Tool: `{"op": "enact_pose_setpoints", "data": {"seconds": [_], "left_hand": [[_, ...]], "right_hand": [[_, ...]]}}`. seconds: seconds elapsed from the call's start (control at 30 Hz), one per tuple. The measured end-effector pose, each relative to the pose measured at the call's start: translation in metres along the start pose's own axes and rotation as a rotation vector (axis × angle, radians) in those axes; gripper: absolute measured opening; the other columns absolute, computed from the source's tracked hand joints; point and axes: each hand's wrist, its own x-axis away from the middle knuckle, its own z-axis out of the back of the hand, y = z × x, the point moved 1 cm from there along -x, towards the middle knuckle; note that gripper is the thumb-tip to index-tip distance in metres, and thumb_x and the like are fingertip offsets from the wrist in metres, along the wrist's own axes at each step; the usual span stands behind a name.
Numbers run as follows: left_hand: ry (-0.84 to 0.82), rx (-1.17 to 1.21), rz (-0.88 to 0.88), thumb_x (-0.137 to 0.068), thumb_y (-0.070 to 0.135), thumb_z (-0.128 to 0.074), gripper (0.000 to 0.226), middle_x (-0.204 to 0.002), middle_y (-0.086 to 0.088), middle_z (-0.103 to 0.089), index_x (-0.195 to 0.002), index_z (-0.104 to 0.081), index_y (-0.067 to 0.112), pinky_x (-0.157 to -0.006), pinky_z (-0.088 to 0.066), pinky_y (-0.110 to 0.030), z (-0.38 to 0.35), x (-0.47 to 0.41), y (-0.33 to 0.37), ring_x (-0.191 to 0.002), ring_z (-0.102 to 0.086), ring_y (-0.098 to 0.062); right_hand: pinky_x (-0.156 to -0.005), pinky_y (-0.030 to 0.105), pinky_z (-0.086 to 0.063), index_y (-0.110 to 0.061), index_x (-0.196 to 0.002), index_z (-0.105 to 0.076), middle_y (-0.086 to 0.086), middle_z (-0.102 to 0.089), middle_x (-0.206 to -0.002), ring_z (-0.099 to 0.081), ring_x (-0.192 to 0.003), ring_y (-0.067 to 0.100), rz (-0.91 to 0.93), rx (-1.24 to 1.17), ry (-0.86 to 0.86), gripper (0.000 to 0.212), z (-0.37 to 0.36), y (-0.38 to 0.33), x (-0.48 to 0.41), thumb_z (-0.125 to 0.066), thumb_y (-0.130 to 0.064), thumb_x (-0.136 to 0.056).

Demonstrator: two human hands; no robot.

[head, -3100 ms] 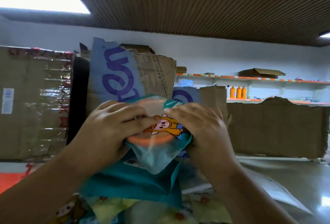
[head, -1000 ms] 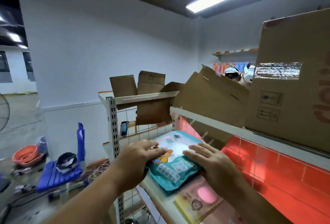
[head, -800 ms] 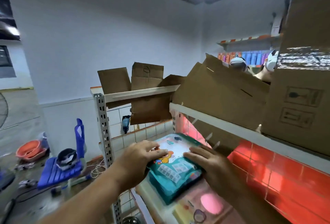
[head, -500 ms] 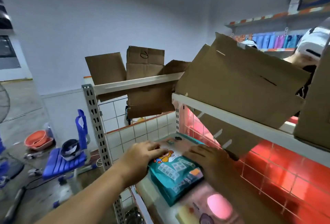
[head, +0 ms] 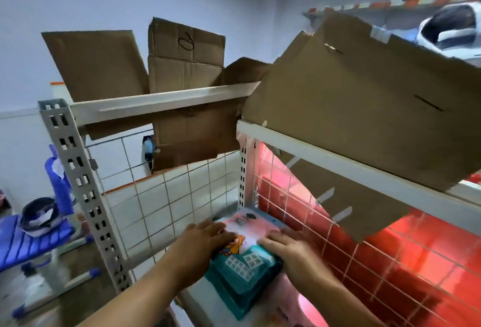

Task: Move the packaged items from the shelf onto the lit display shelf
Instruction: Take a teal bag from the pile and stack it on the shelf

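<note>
A teal packet (head: 244, 268) with a cartoon figure and a pale top lies flat on the lit display shelf (head: 191, 300), close to its left end and the red-glowing wire back. My left hand (head: 200, 246) lies with straight fingers on the packet's left edge. Over the right edge my right hand (head: 291, 251) rests flat, fingers stretched toward the back. Under and in front of the teal packet shows another pinkish packet (head: 289, 309).
A tilted cardboard box (head: 351, 107) overhangs the upper shelf rail right above my hands. Flattened cartons (head: 182, 71) stand behind the left rail. A perforated grey post (head: 78, 183) borders the shelf on the left. A blue stool (head: 31, 235) sits on the floor.
The teal packet came from in front of a carton to this lit shelf. Over the last second it slid deeper toward the back, my hands staying on it.
</note>
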Motion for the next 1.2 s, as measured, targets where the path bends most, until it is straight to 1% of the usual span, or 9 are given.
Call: {"op": "enact_pose_setpoints", "data": {"seconds": [0.07,0.1,0.2,0.3,0.33,0.4,0.47,0.8,1.2], "left_hand": [[-0.011,0.012,-0.031,-0.101,0.032,-0.053,0.060,-0.162,0.012,-0.030,-0.151,-0.027,0.052,-0.121,-0.023,-0.043,-0.012,-0.011,-0.010,-0.150,-0.023,-0.017],[-0.023,0.014,-0.050,-0.100,0.031,-0.053,0.060,-0.161,0.012,-0.031,-0.150,-0.027,0.051,-0.121,-0.024,-0.043,-0.019,-0.016,-0.016,-0.149,-0.024,-0.016],[-0.079,0.043,-0.097,-0.100,0.030,-0.052,0.061,-0.163,0.009,-0.028,-0.151,-0.026,0.051,-0.122,-0.023,-0.046,-0.038,-0.034,-0.029,-0.149,-0.025,-0.020],[-0.153,0.024,-0.147,-0.101,0.028,-0.054,0.066,-0.167,0.000,-0.022,-0.153,-0.019,0.050,-0.123,-0.021,-0.053,-0.054,-0.046,-0.036,-0.151,-0.022,-0.029],[-0.190,0.020,-0.163,-0.101,0.028,-0.055,0.069,-0.168,-0.001,-0.019,-0.155,-0.017,0.047,-0.122,-0.020,-0.054,-0.058,-0.047,-0.038,-0.152,-0.020,-0.031],[-0.242,0.023,-0.193,-0.099,0.031,-0.059,0.075,-0.169,-0.001,-0.014,-0.158,-0.012,0.044,-0.122,-0.020,-0.055,-0.059,-0.045,-0.042,-0.154,-0.014,-0.033],[-0.254,0.035,-0.219,-0.098,0.035,-0.060,0.080,-0.169,0.000,-0.013,-0.158,-0.009,0.044,-0.121,-0.021,-0.056,-0.059,-0.043,-0.045,-0.154,-0.012,-0.033],[-0.229,0.083,-0.287,-0.099,0.031,-0.059,0.078,-0.169,-0.001,-0.012,-0.159,-0.009,0.039,-0.123,-0.018,-0.054,-0.062,-0.032,-0.050,-0.155,-0.010,-0.033],[-0.237,0.120,-0.321,-0.103,0.029,-0.051,0.070,-0.170,-0.002,-0.009,-0.160,-0.011,0.037,-0.122,-0.021,-0.052,-0.056,-0.025,-0.054,-0.156,-0.003,-0.033]], "right_hand": [[-0.106,0.042,-0.044,-0.034,-0.126,-0.067,-0.015,-0.064,-0.128,-0.056,-0.123,0.012,-0.097,0.018,-0.056,0.040,-0.018,0.010,-0.004,-0.046,-0.025,-0.094],[-0.110,0.044,-0.039,-0.039,-0.130,-0.064,-0.015,-0.061,-0.134,-0.051,-0.130,0.012,-0.141,0.016,-0.123,0.041,-0.025,0.013,-0.007,-0.045,-0.026,-0.095],[-0.111,0.032,-0.028,-0.061,-0.134,-0.042,-0.028,-0.041,-0.147,-0.036,-0.136,0.004,-0.261,0.054,-0.234,0.039,-0.024,0.007,-0.013,-0.039,-0.039,-0.102],[-0.106,0.034,-0.026,-0.054,-0.148,-0.023,-0.021,-0.023,-0.158,-0.027,-0.143,0.014,-0.348,0.176,-0.435,0.058,-0.023,0.002,-0.023,-0.019,-0.056,-0.090],[-0.109,0.035,-0.024,-0.052,-0.150,-0.021,-0.018,-0.019,-0.161,-0.023,-0.146,0.016,-0.392,0.199,-0.490,0.062,-0.024,0.001,-0.026,-0.023,-0.057,-0.088],[-0.115,0.039,-0.019,-0.051,-0.152,-0.019,-0.016,-0.012,-0.164,-0.014,-0.150,0.018,-0.448,0.186,-0.525,0.065,-0.025,-0.007,-0.029,-0.049,-0.049,-0.093],[-0.119,0.042,-0.015,-0.051,-0.152,-0.018,-0.015,-0.007,-0.166,-0.008,-0.152,0.017,-0.492,0.173,-0.532,0.073,-0.028,-0.012,-0.030,-0.059,-0.046,-0.092],[-0.121,0.037,-0.013,-0.048,-0.154,-0.020,-0.013,-0.008,-0.167,-0.008,-0.153,0.017,-0.607,0.208,-0.463,0.064,-0.013,-0.054,-0.027,-0.048,-0.022,-0.102],[-0.122,0.042,-0.017,-0.048,-0.154,-0.017,-0.012,-0.009,-0.167,-0.009,-0.153,0.020,-0.674,0.203,-0.428,0.071,-0.026,-0.054,-0.029,-0.051,-0.017,-0.100]]}}
